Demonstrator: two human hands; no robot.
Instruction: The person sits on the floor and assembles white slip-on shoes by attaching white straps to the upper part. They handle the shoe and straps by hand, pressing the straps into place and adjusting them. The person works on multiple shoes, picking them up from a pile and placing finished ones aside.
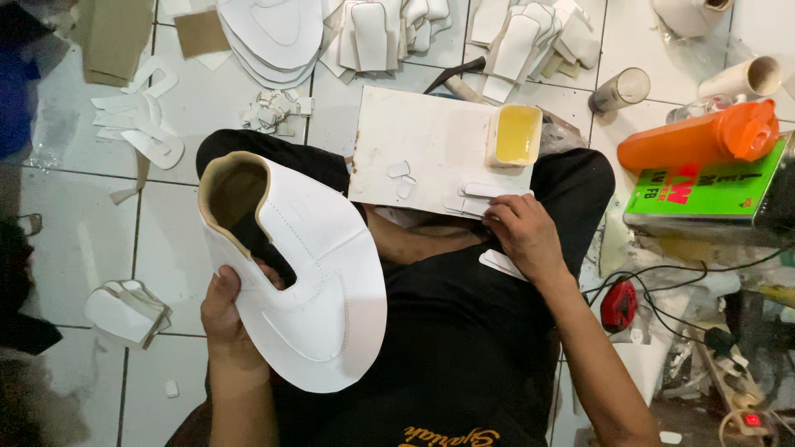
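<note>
Left hand [228,302] curled around the edge of a white shoe upper [302,273], holding it up just left of the white work board [431,145]. Right hand [522,236] at the board's near edge, fingertips pinched on small white cut pieces [480,197]. Yellow glue tub [516,135] on the board's right end. Orange bottle [700,141] well right of the board.
</note>
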